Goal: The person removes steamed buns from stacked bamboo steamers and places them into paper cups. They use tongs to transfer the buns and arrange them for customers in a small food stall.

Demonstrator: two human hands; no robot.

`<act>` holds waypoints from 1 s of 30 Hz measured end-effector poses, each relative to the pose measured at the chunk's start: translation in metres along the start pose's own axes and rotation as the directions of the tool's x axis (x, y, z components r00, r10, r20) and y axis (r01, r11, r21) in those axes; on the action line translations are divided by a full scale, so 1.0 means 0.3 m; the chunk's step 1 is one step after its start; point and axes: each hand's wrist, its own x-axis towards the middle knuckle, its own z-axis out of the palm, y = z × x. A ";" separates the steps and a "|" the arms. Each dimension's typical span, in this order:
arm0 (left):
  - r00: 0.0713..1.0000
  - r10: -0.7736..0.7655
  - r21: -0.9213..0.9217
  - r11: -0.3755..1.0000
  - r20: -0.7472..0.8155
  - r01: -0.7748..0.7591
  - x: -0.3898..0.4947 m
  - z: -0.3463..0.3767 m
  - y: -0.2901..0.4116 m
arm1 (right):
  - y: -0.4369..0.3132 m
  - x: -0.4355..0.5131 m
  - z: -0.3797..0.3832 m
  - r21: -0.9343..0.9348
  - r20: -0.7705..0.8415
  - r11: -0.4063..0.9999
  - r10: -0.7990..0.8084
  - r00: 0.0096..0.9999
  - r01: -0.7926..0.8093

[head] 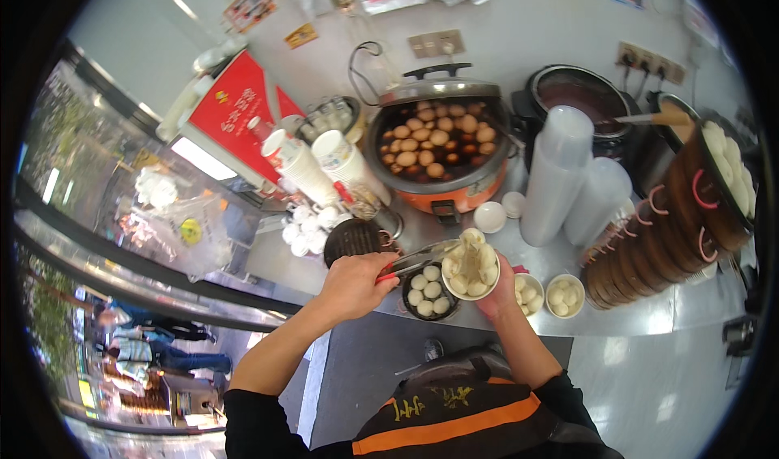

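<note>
My left hand (356,285) grips metal food tongs (420,259) with red handles. The tips of the tongs reach to a small white bun at the far rim of a paper bowl. My right hand (500,292) holds that white paper bowl (462,294) from its right side, and small buns (487,255) fill it around a paler, wet-looking middle. Just left of the bowl, a small round steamer (406,306) holds several more white buns (432,290). To the right of my right hand, two bowls of buns, one nearer (530,293) and one farther (565,295), stand on the metal counter.
Behind the bowls stands an orange cooker (468,196) of eggs in dark liquid. Stacked plastic containers (554,182) and tall steamer baskets (663,246) rise at the right. Paper cup stacks (350,164) and a dark round steamer (350,243) are at the left, near a window.
</note>
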 end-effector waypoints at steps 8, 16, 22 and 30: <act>0.989 -0.144 0.184 0.972 -0.025 0.146 -0.200 -0.121 0.024 | 0.172 0.106 0.051 0.038 0.036 0.992 0.120 0.992 -0.121; 0.884 -0.466 -0.160 0.869 0.050 0.467 -0.301 -0.308 -0.174 | 0.288 0.214 0.075 0.005 -0.058 0.983 0.186 0.981 -0.186; 0.788 -0.573 -0.271 0.740 0.226 0.616 -0.280 -0.282 -0.515 | 0.333 0.239 0.057 0.055 -0.002 0.986 0.157 0.988 -0.157; 0.879 -0.477 0.214 0.858 -0.005 0.467 -0.239 -0.023 -0.783 | 0.364 0.160 0.084 0.117 0.047 0.985 0.123 0.991 -0.127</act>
